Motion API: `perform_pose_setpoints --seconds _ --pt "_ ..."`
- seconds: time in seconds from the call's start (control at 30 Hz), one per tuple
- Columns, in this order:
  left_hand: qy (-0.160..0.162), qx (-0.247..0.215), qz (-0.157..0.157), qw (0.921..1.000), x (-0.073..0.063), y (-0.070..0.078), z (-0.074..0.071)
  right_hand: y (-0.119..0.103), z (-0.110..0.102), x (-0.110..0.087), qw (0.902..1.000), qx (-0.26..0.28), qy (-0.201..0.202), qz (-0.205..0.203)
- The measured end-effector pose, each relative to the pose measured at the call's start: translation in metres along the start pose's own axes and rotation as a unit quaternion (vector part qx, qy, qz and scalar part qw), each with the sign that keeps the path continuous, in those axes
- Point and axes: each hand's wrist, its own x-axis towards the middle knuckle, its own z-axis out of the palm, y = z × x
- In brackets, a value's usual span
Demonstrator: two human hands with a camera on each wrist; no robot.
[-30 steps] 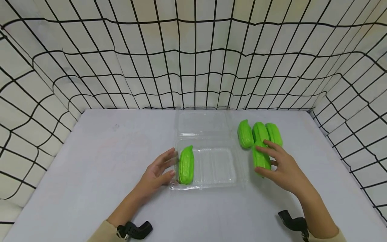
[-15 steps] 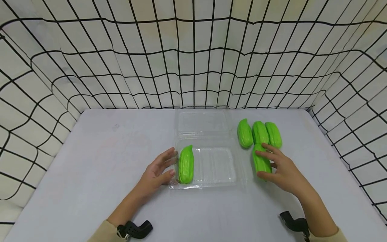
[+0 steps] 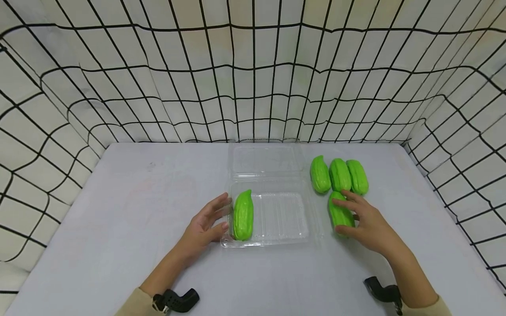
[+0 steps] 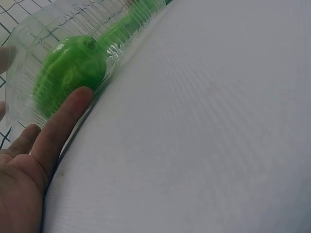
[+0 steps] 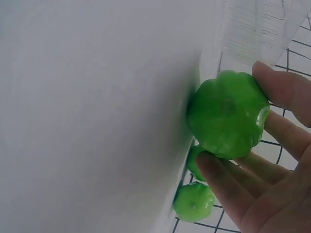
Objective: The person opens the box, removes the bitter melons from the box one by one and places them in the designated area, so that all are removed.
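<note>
A clear plastic clamshell container lies with its lid folded back, mid-table in the head view. One bright green ribbed gourd rests lengthwise at its left side. My left hand is at the container's left wall, fingers spread along it; in the left wrist view the thumb reaches along the wall, and the gourd shows through the plastic. To the right, my right hand grips another green gourd between thumb and fingers. The right wrist view shows that gourd's rounded end close to the tabletop.
Behind the right hand, three more green gourds lie side by side: a left one, a middle one and a right one. Black wire mesh walls the white table at the back and both sides.
My right hand and the gourd in it have shifted slightly toward me, and that gourd now overlaps the middle one behind less. My left hand and the container stay put.
</note>
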Motion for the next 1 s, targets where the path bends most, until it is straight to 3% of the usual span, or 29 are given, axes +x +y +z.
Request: perform_pose_setpoints --seconds 0.5,0.77,1.0 --pt "-0.001 -0.003 -0.005 1.0 -0.001 -0.001 -0.004 -0.01 -0.007 0.003 0.9999 0.002 0.004 -0.014" --pt "-0.004 -0.01 -0.008 0.9999 0.0 -0.001 -0.003 -0.028 -0.016 0.007 0.9996 -0.002 0.011 -0.026" --pt "-0.004 -0.006 -0.01 0.9999 -0.001 -0.001 -0.001 -0.041 -0.012 0.015 0.9986 -0.008 0.02 -0.048"
